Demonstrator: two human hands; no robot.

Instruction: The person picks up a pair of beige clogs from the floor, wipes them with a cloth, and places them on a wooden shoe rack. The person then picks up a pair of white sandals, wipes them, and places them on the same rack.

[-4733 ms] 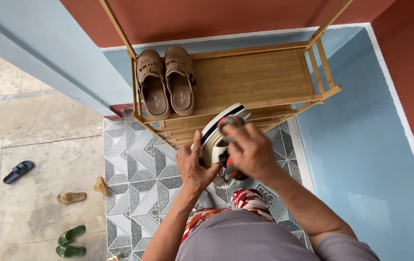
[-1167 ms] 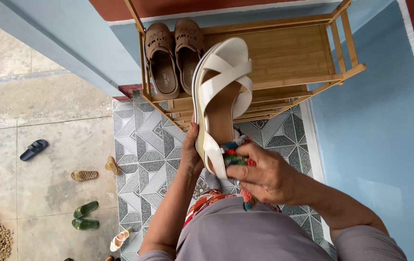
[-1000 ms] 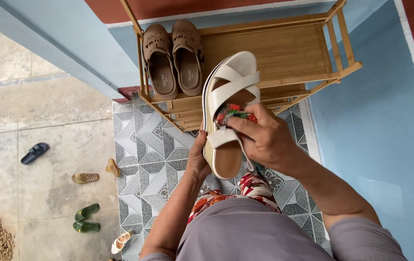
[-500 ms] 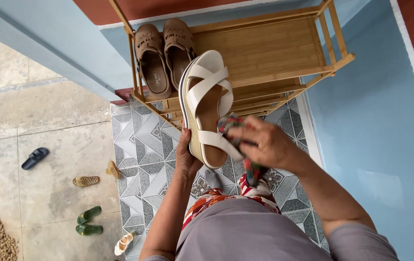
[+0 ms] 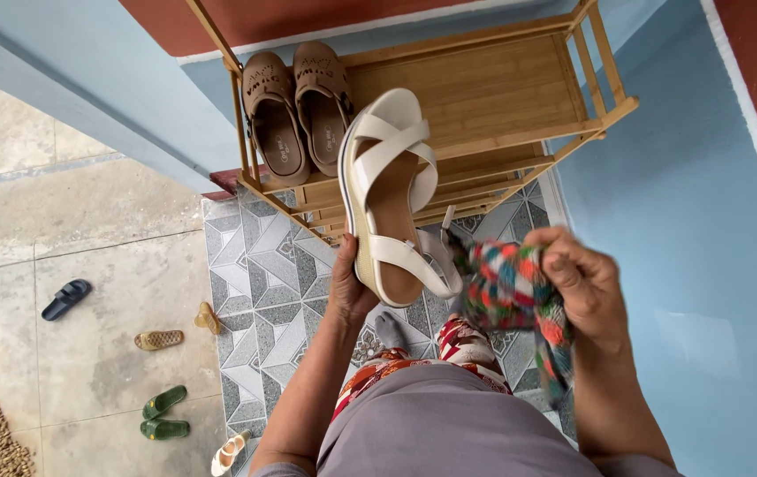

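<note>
My left hand point(image 5: 348, 284) grips a white wedge sandal point(image 5: 390, 194) by its sole edge, toe pointing toward the wooden shoe rack point(image 5: 484, 88). The sandal has crossed white straps and a tan insole. Off to the sandal's right, my right hand point(image 5: 583, 284) clutches a multicoloured cloth point(image 5: 511, 291) that hangs bunched and clear of the shoe. A pair of brown clogs point(image 5: 299, 110) sits on the rack's top shelf at its left end.
Patterned grey tiles point(image 5: 254, 291) lie below the rack. Blue walls stand to the right and upper left. On the concrete to the left lie a dark slipper point(image 5: 65, 299), a tan sandal point(image 5: 159, 339), green slippers point(image 5: 163, 415) and a white sandal point(image 5: 228, 450).
My right hand has pulled the cloth off the sandal's insole and away to the right. The left hand keeps holding the sandal in nearly the same place.
</note>
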